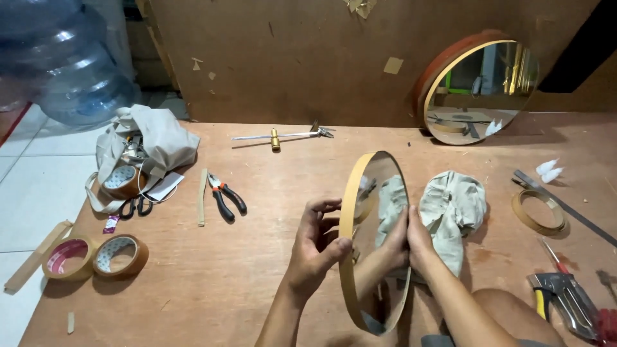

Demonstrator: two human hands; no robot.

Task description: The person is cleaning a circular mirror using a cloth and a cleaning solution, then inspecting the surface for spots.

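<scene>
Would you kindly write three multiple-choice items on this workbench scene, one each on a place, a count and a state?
1. Where do the pliers lie?
A. On the board left of the hands
B. Inside the cloth bag
C. Under the crumpled cloth

2. How many tape rolls sit side by side at the board's left edge?
A. One
B. Two
C. Four

3. How is the round mirror held?
A. Flat on the board
B. On edge between both hands
C. Leaning on the wall

Answers: 1 A, they lie on bare board beside a strip. 2 B, a pair touches there. 3 B, the left hand grips its rim and the right hand its face.
</scene>
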